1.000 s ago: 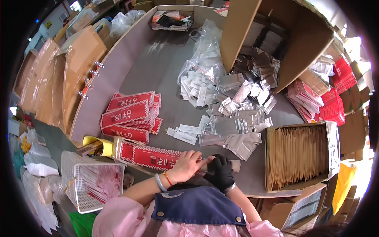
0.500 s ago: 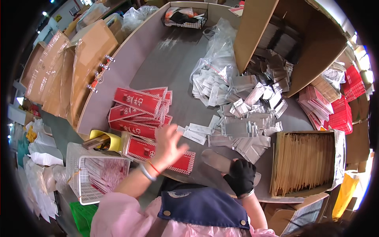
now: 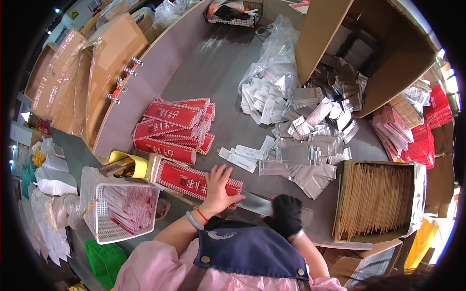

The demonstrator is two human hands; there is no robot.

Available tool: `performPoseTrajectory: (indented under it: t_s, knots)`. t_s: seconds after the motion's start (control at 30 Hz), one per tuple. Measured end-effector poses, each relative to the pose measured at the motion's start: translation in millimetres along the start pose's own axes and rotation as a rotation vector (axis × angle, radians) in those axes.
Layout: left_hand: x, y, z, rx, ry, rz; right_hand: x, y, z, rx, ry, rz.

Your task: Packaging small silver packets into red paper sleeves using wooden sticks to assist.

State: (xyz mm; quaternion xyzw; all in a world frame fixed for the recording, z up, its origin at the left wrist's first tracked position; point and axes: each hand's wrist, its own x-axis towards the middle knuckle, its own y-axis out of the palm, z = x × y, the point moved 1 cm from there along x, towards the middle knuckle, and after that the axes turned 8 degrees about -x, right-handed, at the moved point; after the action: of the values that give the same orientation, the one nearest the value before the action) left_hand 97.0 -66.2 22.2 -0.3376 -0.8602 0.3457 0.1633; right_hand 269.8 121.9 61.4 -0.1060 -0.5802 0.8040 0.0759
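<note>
My left hand point(image 3: 221, 191), bare, lies with its fingers spread on the right end of a long red printed paper sleeve point(image 3: 182, 180) with a checkered border. My right hand point(image 3: 286, 214), in a black glove, is closed over a long, shiny grey translucent strip point(image 3: 256, 203) at the table's near edge. The strip's left end reaches close to the red sleeve and my left thumb. Beyond my left hand lies a pile of similar red sleeves point(image 3: 172, 127). Several white-labelled packets point(image 3: 240, 157) and a heap of silver packets point(image 3: 296, 150) lie farther right.
A carton of wooden sticks point(image 3: 374, 203) stands at the right. Behind it, a large open cardboard box point(image 3: 388, 72) holds more silver packets. At the left are a yellow holder point(image 3: 133, 165) and a white basket point(image 3: 94, 213) of red-and-white packets. A wire basket point(image 3: 234, 20) sits at the far end.
My left hand has come down and to the right, from above the red sleeve onto its right end. The grey strip has shifted left and down, with my right hand moving slightly left.
</note>
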Motion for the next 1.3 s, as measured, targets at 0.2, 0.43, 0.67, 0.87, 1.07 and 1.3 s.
performPoseTrajectory:
  t_s: [0.2, 0.43, 0.67, 0.87, 1.07, 1.3]
  knots:
    - [29, -4, 6, -0.059, 0.075, 0.076, 28, 16, 22, 0.109, -0.045, -0.207]
    - [115, 8, 7, 0.208, 0.214, 0.033, -42, -38, -110, 0.036, 0.441, -0.554]
    - [128, 13, 9, 0.148, 0.12, 0.202, -169, -37, -260, -0.217, 0.918, -0.59]
    - [128, 3, -11, -0.067, 0.0, 0.072, -169, -33, -280, -0.322, 1.068, -0.272]
    - [149, 77, -71, -0.162, 0.358, 0.002, -155, -47, -267, -0.262, 1.011, -0.313]
    - [151, 90, -70, -0.109, 0.377, -0.041, -157, -42, -270, -0.307, 1.096, -0.279]
